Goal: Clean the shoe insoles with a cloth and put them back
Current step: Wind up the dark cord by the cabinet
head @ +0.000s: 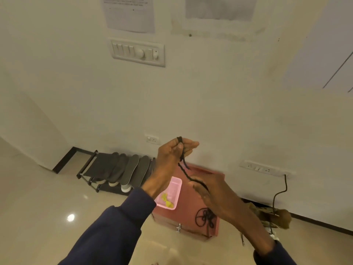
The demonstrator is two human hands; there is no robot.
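Dark blue sleeves point(114, 232) are seen nearest, one on each forearm. At the left hand point(172, 155), which is raised, the grip is pressed together: a black shoelace point(184, 167) is looped over one finger and pinched there. From this pinch the shoelace is led down and to the right into the right hand point(215, 196), which is held lower. This hand is blurred, so it cannot be told whether its grip is closed on the shoelace or only touched by it.

Below the hands a pink box point(214, 174) is placed on the floor point(47, 197). On its left part a pink tray point(174, 185) is laid, and a yellow cloth point(168, 200) is kept inside the tray. A second black lace point(206, 219) is coiled on the box, near the right hand.

Farther left, against the wall, the insoles point(131, 167) are leaned side by side on a dark shoe rack point(99, 165), well apart from both hands. White shoes point(126, 188) are partly seen under them.
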